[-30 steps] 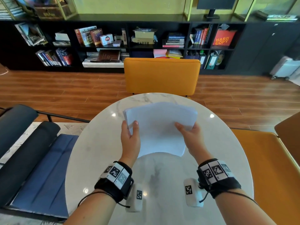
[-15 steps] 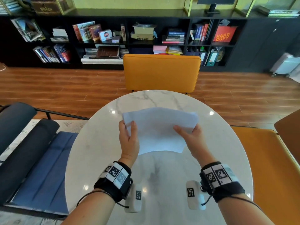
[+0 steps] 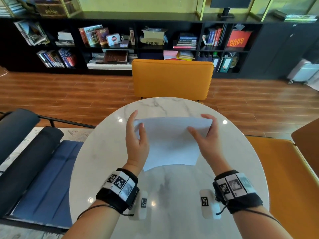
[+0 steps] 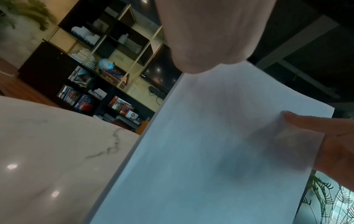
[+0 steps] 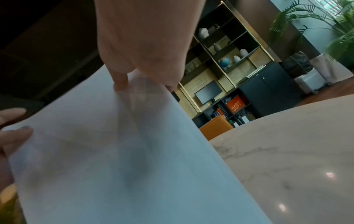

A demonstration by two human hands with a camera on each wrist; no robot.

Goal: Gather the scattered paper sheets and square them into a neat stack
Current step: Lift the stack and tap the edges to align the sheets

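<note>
A: Both hands are on the paper stack (image 3: 170, 144), lifted over the middle of the round worktop (image 3: 103, 169).

B: Why the side grip?

A: So the edges can line up, I'd say. The left hand (image 3: 137, 140) pinches the left edge, thumb on top; the right hand (image 3: 206, 138) clamps the right edge likewise.

B: Squared yet?

A: Nearly. The near edge hangs above the marble, probably ready for tapping down.
</note>
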